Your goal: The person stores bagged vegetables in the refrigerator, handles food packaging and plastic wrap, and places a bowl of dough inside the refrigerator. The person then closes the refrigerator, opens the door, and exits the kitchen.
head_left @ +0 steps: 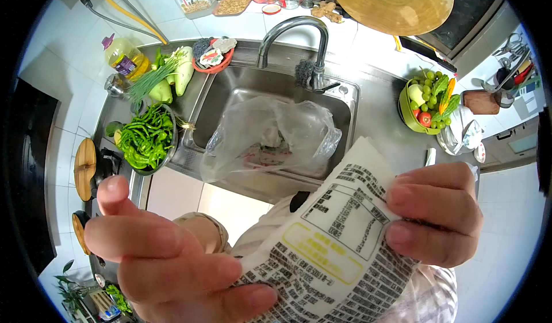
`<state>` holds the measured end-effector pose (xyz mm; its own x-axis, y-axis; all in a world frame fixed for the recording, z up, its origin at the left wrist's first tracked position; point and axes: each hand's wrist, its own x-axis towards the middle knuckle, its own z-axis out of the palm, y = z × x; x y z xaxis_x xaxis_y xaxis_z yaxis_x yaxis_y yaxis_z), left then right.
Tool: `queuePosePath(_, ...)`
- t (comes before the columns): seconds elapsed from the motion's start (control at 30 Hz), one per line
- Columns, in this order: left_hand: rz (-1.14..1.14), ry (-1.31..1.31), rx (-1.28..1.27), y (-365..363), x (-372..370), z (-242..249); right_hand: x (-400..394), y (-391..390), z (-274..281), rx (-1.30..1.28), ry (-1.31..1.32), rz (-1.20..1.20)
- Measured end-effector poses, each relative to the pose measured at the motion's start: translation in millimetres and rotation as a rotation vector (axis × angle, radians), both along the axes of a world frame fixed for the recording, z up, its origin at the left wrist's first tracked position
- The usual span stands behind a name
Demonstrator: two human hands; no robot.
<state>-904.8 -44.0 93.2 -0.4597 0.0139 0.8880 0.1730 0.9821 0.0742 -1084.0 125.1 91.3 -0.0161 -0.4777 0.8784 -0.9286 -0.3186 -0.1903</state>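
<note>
Both hands hold a white packet (330, 239) printed with black text and a yellow box, close under the camera. My left hand (167, 254) grips its lower left edge. My right hand (437, 211) pinches its upper right edge with bent fingers. Behind the packet, a clear plastic bag (270, 136) with something pale inside hangs over the front rim of the steel sink (230, 90).
A bowl of green peppers (146, 139) sits left of the sink, with scallions and greens (164, 73) and an oil bottle (123, 56) behind. A green basket of vegetables (428, 102) stands right. The tap (299, 35) arches over the basin. A round wooden board (391, 1) leans at the back.
</note>
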Motion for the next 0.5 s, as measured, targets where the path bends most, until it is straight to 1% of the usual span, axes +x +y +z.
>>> queuePosePath(0.13, -0.035, -0.011, 0.035, 1, 6, 7, 0, -1, 0, -0.033, 0.021, 0.029)
queuePosePath(0.2, -0.006, -0.084, 0.054, 6, 6, 15, -1, -1, 2, -0.047, 0.031, 0.028)
queuePosePath(0.33, 0.017, -0.015, 0.075, 12, 3, 14, -3, 3, 5, -0.056, 0.080, 0.047)
queuePosePath(0.43, -0.028, -0.039, 0.117, 13, 4, 14, 2, 6, 8, 0.000, 0.046, 0.050)
queuePosePath(0.5, -0.040, 0.052, 0.178, 16, 1, 10, 7, 4, 4, -0.044, -0.053, 0.063)
